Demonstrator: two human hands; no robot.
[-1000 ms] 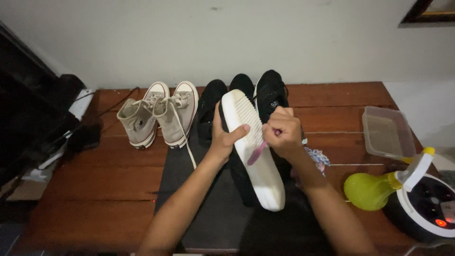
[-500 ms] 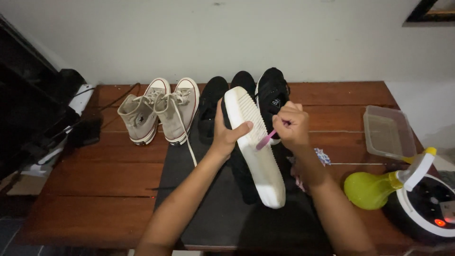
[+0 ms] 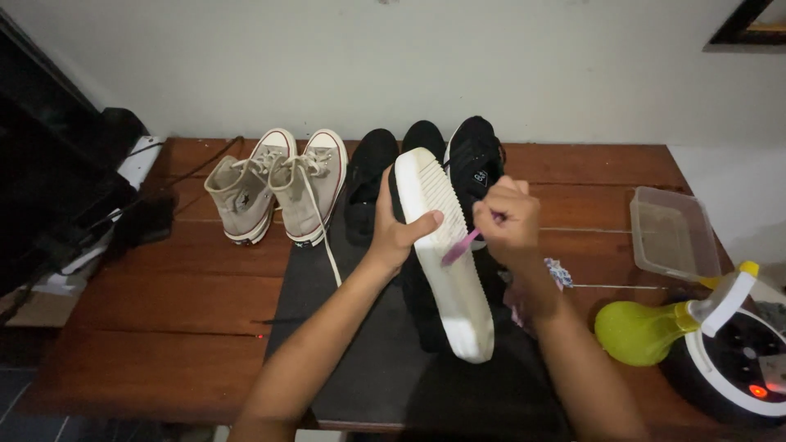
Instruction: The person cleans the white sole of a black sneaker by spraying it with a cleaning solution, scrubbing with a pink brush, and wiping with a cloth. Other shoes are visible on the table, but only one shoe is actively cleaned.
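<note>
Your left hand point(image 3: 399, 233) grips the black shoe point(image 3: 446, 262) by its side, thumb laid across the white ribbed sole point(image 3: 449, 270), which is turned up toward you. The shoe lies lengthwise on the black mat point(image 3: 368, 360), toe end nearest you, in the middle of the wooden table point(image 3: 164, 311). Your right hand point(image 3: 508, 221) is closed in a fist around a pink brush point(image 3: 458, 247), pinching its handle, and the brush tip touches the sole just beside your left thumb.

Behind the held shoe, two more black shoes point(image 3: 475, 160) stand at the far end of the mat. To their left sits a pair of beige high-tops point(image 3: 278, 192), one lace trailing down the mat's edge. On your right, a clear plastic tub point(image 3: 671, 233) rests near the table's edge, with a green spray bottle point(image 3: 647, 327) lying nearer you, touching a round white and black appliance point(image 3: 741, 368) with a red light. A crumpled patterned cloth point(image 3: 559, 272) peeks out by your right wrist
</note>
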